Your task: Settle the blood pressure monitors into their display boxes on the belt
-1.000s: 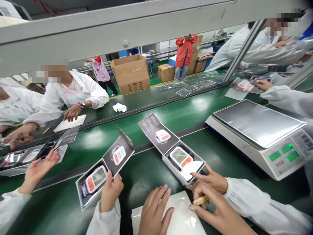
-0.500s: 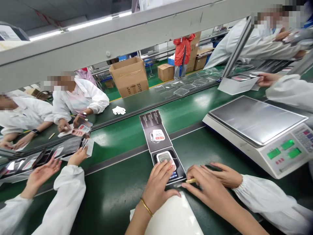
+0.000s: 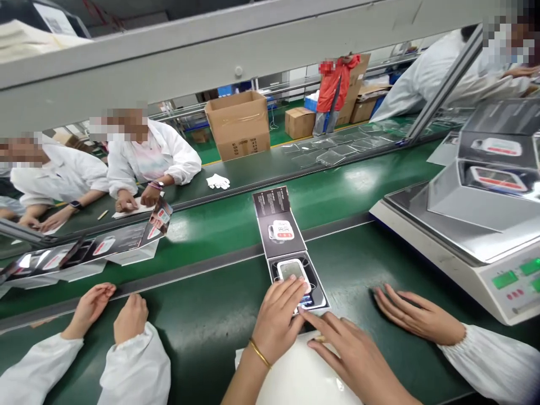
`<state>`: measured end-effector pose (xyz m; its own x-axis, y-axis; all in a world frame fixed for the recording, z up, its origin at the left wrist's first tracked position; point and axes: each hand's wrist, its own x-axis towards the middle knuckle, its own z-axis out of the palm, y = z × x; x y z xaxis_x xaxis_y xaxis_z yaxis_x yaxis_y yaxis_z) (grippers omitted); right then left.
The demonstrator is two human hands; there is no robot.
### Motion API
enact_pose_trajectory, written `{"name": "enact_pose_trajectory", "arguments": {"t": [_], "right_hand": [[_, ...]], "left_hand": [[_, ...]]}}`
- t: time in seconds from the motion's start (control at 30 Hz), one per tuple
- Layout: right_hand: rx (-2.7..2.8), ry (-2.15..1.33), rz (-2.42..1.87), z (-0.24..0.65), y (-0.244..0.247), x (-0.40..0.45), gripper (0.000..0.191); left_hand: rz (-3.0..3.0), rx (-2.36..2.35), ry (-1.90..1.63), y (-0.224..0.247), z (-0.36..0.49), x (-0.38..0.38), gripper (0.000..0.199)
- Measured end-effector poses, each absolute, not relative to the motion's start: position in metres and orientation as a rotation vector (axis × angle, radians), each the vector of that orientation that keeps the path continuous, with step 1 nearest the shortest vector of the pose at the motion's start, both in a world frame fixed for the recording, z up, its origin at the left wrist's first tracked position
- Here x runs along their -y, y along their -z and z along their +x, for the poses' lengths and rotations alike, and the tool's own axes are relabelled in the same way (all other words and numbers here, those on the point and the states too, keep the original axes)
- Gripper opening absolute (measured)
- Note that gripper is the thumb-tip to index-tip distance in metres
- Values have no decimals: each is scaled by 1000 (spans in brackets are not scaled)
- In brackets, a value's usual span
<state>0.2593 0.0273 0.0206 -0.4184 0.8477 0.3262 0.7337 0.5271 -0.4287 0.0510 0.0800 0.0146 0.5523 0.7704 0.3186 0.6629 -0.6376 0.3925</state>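
An open box [image 3: 317,297] lies on the green work surface, its printed lid [image 3: 273,202] folded out away from me. Inside sits a white device [image 3: 291,269] with a grey screen. My left hand [image 3: 280,312], with a gold bracelet at its wrist, rests its outstretched fingers on the device's lower part. My right hand [image 3: 350,349] is at the box's near edge, its index finger reaching towards my left hand. Between its thumb and fingers is a small tan stick [image 3: 321,339], partly hidden. Below both hands lies a glossy white sheet [image 3: 295,377].
At the right, a scale [image 3: 447,253] bears another open box [image 3: 476,197]; a co-worker's hand [image 3: 417,315] is beside it. Two co-worker hands [image 3: 130,318] are at the left, near a row of open boxes [image 3: 101,247]. A white glove [image 3: 218,181] lies beyond the belt.
An open box now stands on the scale. The co-worker's hands at the left have let go of the boxes and drawn back. My right index finger has moved closer to my left hand.
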Motion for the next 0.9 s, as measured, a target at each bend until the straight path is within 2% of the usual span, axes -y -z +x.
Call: {"name": "enact_pose_trajectory", "arguments": {"t": [0.07,0.13,0.2,0.3,0.33,0.43,0.53,0.7,0.77,0.9], "right_hand": [[2192,-418,-1354,255,-16,-23,52],[2123,-578,-1393,256,-15,-22,53],[2113,-705,-1408,258,-16,-21,40],[2185,-780,-1475,258,-16,-23,8],[2217,-778,-1515,255,-14,-24,3],[2310,-735,-1646,245,-6,-29,12],[2392,-662,-1702,232,2,-35,18],[2470,-625,-1651,211,4,-34,23],[2455,-672,-1662,206,1,-32,22],[2293,-965,-1654,206,-8,-29,20]], "left_hand": [[2627,-1266,-683,-16,34,-76,59],[2738,-1361,-656,-17,8,-70,56],[2848,-1490,-615,-20,-25,-62,52],[2916,-1688,-594,-25,-71,-45,51],[2911,-1754,-623,-26,-79,-38,51],[2861,-1843,-755,-23,-79,-14,49],[2952,-1611,-664,-7,-49,8,41],[2989,-1483,-617,27,-16,18,44],[2956,-1481,-704,39,-13,16,43],[2765,-1533,-1122,57,-15,12,47]]}}
